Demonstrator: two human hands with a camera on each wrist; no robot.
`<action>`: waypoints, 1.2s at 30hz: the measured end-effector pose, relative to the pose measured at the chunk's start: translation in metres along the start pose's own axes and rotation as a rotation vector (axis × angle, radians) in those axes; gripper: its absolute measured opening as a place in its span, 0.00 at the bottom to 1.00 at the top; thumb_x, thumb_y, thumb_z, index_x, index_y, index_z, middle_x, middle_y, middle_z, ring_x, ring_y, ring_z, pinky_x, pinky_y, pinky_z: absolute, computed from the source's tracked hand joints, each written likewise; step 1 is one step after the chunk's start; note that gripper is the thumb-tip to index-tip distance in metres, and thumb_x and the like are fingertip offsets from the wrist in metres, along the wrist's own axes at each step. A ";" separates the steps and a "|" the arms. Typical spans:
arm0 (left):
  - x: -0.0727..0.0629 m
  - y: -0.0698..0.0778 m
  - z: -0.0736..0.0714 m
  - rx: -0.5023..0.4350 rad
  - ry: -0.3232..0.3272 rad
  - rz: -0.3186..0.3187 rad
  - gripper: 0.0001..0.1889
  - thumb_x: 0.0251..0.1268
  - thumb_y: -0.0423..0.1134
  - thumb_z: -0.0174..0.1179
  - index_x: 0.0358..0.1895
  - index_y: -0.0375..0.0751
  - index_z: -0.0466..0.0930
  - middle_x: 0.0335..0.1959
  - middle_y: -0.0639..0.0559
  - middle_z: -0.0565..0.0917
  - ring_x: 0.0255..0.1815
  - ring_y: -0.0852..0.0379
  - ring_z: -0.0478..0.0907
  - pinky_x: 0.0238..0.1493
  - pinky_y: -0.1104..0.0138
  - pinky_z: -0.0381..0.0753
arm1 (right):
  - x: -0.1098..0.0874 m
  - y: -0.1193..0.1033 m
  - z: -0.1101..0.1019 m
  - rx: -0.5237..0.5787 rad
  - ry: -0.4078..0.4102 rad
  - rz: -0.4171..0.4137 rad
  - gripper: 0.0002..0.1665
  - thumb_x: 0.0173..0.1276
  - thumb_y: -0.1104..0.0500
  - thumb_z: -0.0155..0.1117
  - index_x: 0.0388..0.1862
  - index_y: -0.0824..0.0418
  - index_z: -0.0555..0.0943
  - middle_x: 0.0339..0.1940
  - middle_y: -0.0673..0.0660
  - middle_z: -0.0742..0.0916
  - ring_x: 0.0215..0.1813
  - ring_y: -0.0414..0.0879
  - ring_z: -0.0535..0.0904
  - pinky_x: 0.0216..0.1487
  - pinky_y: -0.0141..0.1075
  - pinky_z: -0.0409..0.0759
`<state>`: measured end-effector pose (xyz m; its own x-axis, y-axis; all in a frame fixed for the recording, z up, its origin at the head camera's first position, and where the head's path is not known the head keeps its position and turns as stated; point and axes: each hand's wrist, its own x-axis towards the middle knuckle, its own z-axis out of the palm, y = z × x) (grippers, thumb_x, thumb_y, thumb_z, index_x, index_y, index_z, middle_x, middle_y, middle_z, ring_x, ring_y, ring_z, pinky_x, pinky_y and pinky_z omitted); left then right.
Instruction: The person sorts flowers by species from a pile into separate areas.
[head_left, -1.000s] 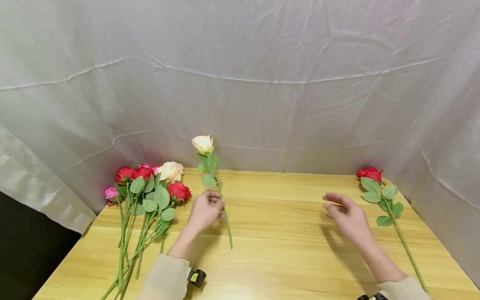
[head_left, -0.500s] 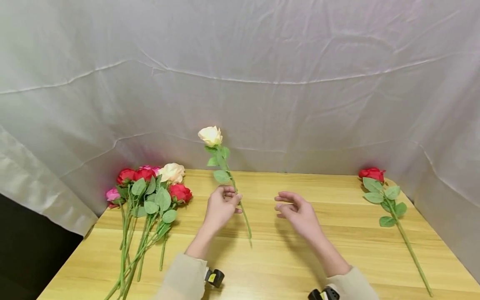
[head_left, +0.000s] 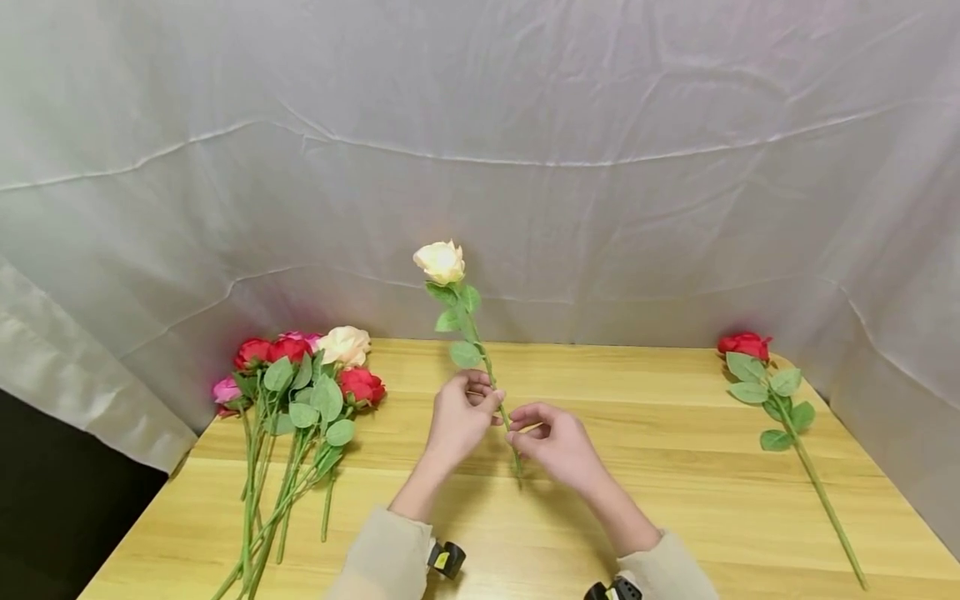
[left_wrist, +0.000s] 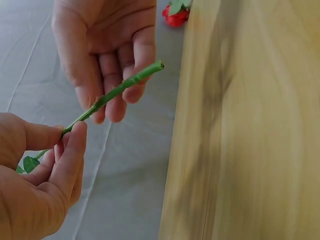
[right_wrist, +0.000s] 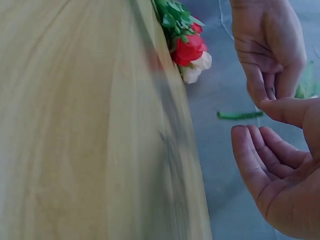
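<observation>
My left hand point(head_left: 459, 419) pinches the stem of a cream rose point(head_left: 440, 262) between thumb and fingertips, above the table. The bloom is up and leans left; the bare lower stem point(left_wrist: 122, 87) slants down to the right. My right hand point(head_left: 561, 450) is at the stem below the left one, thumb and fingers apart on either side of it. In the right wrist view, the right thumb point(right_wrist: 290, 111) overlaps the stem while the other fingers point(right_wrist: 245, 150) stay spread below it.
A pile of red, pink and cream roses point(head_left: 300, 400) lies at the left of the wooden table point(head_left: 637, 517), stems towards me. One red rose point(head_left: 744, 346) lies along the right side. A grey cloth point(head_left: 562, 208) hangs behind the table.
The left hand has carried the cream rose to the right and raised it a little. The right hand has come in from the right, up to the lower stem.
</observation>
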<state>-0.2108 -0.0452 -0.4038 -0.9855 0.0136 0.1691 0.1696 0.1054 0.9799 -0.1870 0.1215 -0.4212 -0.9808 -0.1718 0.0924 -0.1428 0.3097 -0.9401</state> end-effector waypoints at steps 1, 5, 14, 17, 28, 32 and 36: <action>-0.001 -0.001 0.002 0.004 -0.003 0.009 0.12 0.68 0.26 0.65 0.50 0.26 0.76 0.38 0.40 0.81 0.33 0.53 0.83 0.38 0.52 0.92 | 0.000 0.000 0.001 -0.014 0.007 0.003 0.15 0.66 0.66 0.73 0.51 0.68 0.84 0.42 0.58 0.88 0.37 0.46 0.87 0.36 0.41 0.90; -0.004 -0.001 0.006 0.028 -0.013 0.036 0.11 0.68 0.26 0.66 0.49 0.27 0.77 0.36 0.41 0.82 0.32 0.53 0.83 0.36 0.55 0.92 | -0.003 0.001 0.001 -0.048 0.027 0.001 0.10 0.65 0.66 0.74 0.44 0.65 0.85 0.37 0.56 0.88 0.33 0.45 0.85 0.33 0.39 0.89; -0.007 -0.002 0.009 0.056 -0.038 0.038 0.10 0.68 0.26 0.66 0.48 0.28 0.77 0.36 0.42 0.81 0.32 0.54 0.83 0.37 0.50 0.91 | -0.009 0.000 0.001 -0.046 0.018 -0.013 0.07 0.67 0.67 0.73 0.41 0.67 0.85 0.34 0.56 0.88 0.30 0.47 0.86 0.31 0.43 0.90; -0.007 -0.001 0.008 0.055 -0.049 0.034 0.10 0.68 0.26 0.66 0.48 0.28 0.77 0.36 0.42 0.81 0.32 0.54 0.82 0.37 0.52 0.92 | -0.010 0.000 0.000 -0.047 0.011 -0.025 0.06 0.67 0.67 0.72 0.42 0.67 0.85 0.34 0.56 0.88 0.30 0.47 0.86 0.31 0.42 0.90; -0.011 0.005 0.005 0.035 -0.102 0.054 0.13 0.70 0.31 0.66 0.52 0.27 0.78 0.41 0.39 0.83 0.36 0.50 0.84 0.38 0.55 0.92 | -0.015 -0.005 -0.005 0.010 0.035 -0.024 0.08 0.67 0.68 0.72 0.43 0.69 0.85 0.34 0.58 0.88 0.32 0.48 0.86 0.34 0.42 0.91; -0.012 0.009 0.003 0.059 -0.095 0.084 0.11 0.70 0.31 0.67 0.51 0.31 0.79 0.41 0.41 0.84 0.39 0.47 0.85 0.36 0.61 0.91 | -0.017 -0.006 -0.009 0.035 0.054 -0.013 0.09 0.67 0.68 0.72 0.45 0.70 0.85 0.34 0.59 0.88 0.33 0.49 0.86 0.34 0.41 0.91; -0.015 0.010 -0.005 0.090 -0.070 0.126 0.09 0.71 0.30 0.66 0.50 0.34 0.80 0.41 0.43 0.84 0.41 0.47 0.84 0.35 0.66 0.90 | -0.022 -0.004 -0.016 0.049 0.073 -0.009 0.11 0.67 0.67 0.73 0.46 0.71 0.85 0.35 0.59 0.88 0.34 0.49 0.86 0.34 0.40 0.91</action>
<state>-0.1943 -0.0498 -0.3956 -0.9548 0.1017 0.2793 0.2941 0.1872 0.9373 -0.1668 0.1395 -0.4141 -0.9869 -0.1053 0.1225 -0.1464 0.2618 -0.9540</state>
